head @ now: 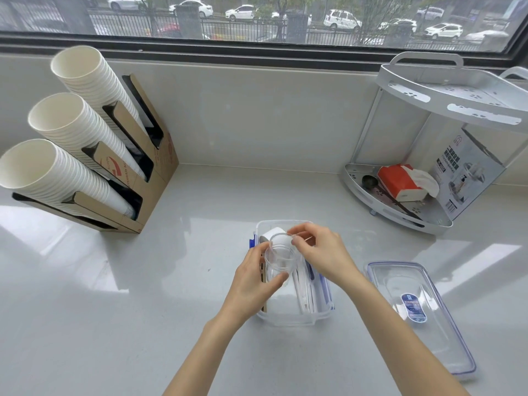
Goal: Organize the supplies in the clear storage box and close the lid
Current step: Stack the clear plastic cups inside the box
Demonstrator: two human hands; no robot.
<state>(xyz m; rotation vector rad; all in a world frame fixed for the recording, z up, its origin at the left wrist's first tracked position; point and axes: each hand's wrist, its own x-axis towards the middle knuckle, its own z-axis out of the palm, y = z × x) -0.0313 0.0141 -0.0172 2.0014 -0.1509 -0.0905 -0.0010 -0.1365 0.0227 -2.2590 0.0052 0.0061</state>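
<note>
I see a big pale worktop [143, 295]. The clear storage box [294, 318] sits open in the middle, so things can go in. Its lid [428, 324] lies flat just to the right, out of the way. My left hand [254, 278] wraps around a clear cup [280, 260] over the box. My right hand [323, 252] pinches the cup's rim, I think to steady it.

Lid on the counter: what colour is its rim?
Blue rim on a clear lid, seen in the head view.
</note>
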